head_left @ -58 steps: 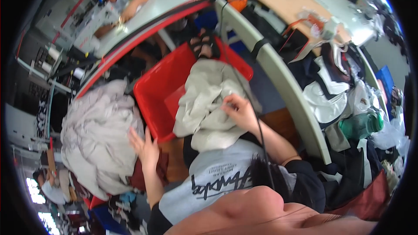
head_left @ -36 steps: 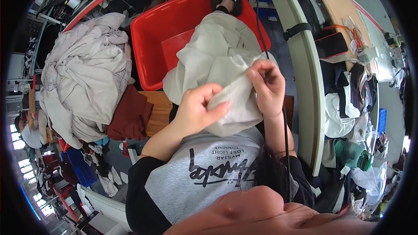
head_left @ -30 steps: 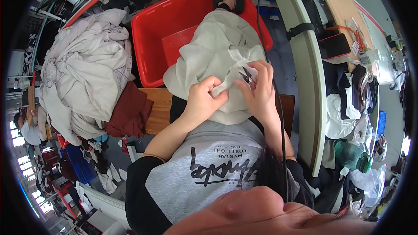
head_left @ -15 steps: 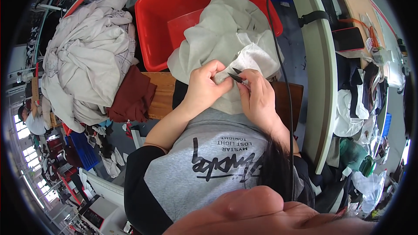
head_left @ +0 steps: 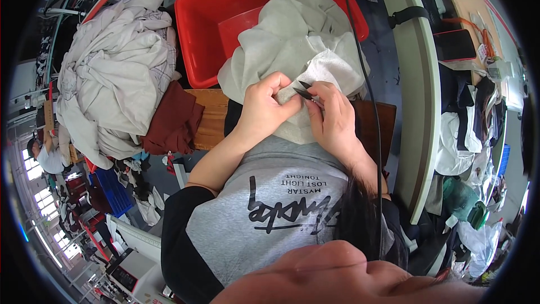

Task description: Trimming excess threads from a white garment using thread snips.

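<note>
A large piece of light beige-grey fabric [head_left: 275, 28] lies bunched across my lap and hangs over the edge of a red tub. My left hand [head_left: 267, 107] is closed, pinching a folded edge of this fabric between thumb and forefinger. In my right hand [head_left: 333, 111] is a small pair of dark thread snips [head_left: 304, 90], gripped between thumb and fingers. Their two pointed blades are parted and face left, at the fabric edge beside my left fingertips. Any thread between the blades is too small to make out.
The red tub [head_left: 205, 28] stands in front of me. To the left are a heap of pale fabric [head_left: 112, 79] and a dark red cloth [head_left: 173, 118] beside a wooden bench [head_left: 211, 118]. A black cable [head_left: 368, 84] hangs near my right hand, beside a pale table edge [head_left: 419, 95].
Both hands stay nearly in place at the fabric edge. The snips have shifted very slightly up, and the view has tilted a little.
</note>
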